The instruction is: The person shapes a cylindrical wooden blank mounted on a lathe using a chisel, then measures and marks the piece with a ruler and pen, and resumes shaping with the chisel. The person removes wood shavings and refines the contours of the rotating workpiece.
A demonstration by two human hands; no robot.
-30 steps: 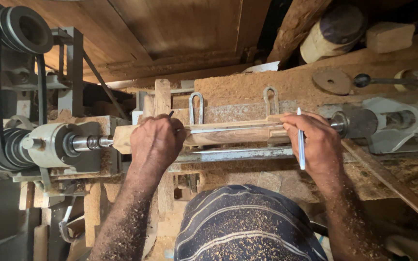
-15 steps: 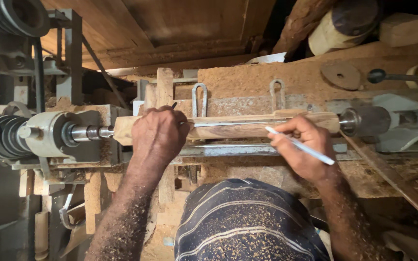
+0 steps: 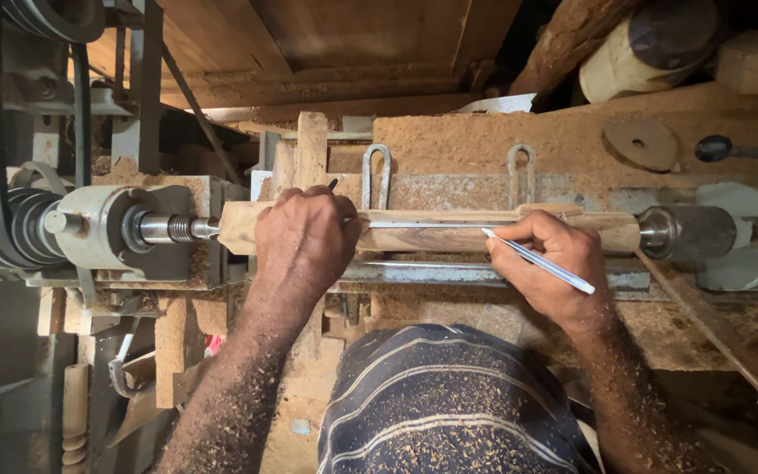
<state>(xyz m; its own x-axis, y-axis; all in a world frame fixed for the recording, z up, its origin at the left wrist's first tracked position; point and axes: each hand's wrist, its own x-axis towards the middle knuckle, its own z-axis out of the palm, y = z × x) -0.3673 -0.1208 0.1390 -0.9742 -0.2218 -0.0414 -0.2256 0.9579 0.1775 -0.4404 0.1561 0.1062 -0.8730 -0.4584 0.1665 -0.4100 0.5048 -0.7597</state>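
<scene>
Looking down past a striped, sawdust-flecked garment nearest the camera, both forearms reached away to the lathe. Hands were well apart. Left hand was clamped palm-down over the left part of the square wooden blank, probably to keep it from rotating. Right hand gripped a white pen, tip touching the blank's near face beside a thin metal ruler lying along it, so the ruler seemed to serve as the straightedge. The blank sat horizontal between centres: spindle and belt-wrapped pulley at left, tailstock at right, which explained why it stayed put with only one hand on it. Just nearer ran the metal tool rest. Farther back, a sawdust-covered bench carried two metal loops, a round wooden disc and a pale log at far right.
</scene>
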